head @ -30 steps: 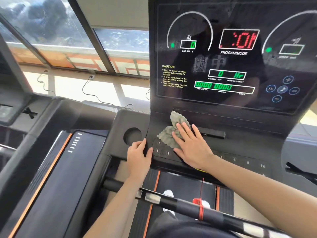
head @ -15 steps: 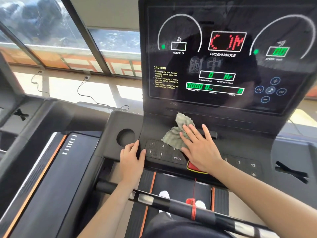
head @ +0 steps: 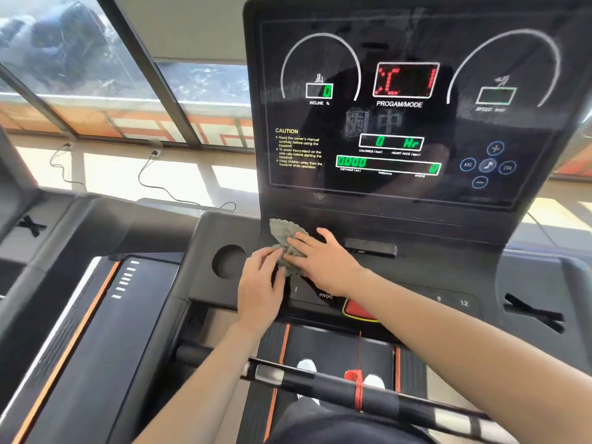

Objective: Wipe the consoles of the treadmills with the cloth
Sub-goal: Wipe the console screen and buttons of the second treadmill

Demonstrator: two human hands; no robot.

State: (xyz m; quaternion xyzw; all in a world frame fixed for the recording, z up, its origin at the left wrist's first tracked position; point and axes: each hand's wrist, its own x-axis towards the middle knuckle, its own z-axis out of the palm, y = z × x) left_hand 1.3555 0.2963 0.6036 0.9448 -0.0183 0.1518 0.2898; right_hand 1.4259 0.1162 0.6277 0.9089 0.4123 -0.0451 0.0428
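A crumpled grey-green cloth (head: 283,236) lies on the lower shelf of the black treadmill console (head: 416,261), just under the lit display panel (head: 400,123). My right hand (head: 323,261) lies flat on the cloth and presses it against the console. My left hand (head: 261,283) rests on the keypad area at the left, and its fingertips touch the cloth's left edge. The hands cover most of the keypad; the PROG key and a red stop button (head: 358,310) show below my right wrist.
A round cup hole (head: 228,261) sits left of the hands. A black slot bar (head: 370,248) lies right of my right hand. A handlebar (head: 368,392) with a red cord crosses below. Another treadmill deck (head: 96,331) stands at left, windows behind it.
My right hand slid the cloth a little to the left along the shelf. My left hand moved up from the console edge and now touches the cloth.
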